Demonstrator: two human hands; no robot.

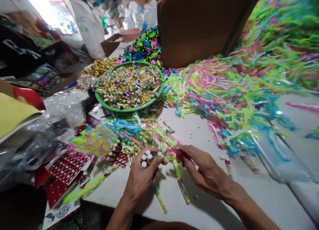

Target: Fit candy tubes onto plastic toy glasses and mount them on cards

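Head view showed the left hand (141, 176) curled around white-capped tubes (149, 156), the right hand (203, 168) pinching a pink strip (172, 151), and a green basket (127, 109) beyond both.

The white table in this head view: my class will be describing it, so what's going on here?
A person is working at the white table with two bare hands. The left hand holds several white-ended pieces, while the right hand pinches a bright pink piece, too blurred to make out. Two slim coloured tubes show just below the hands. Beyond them, a green basket is heaped with small colourful pieces, and tangled bright strips spread to its right.
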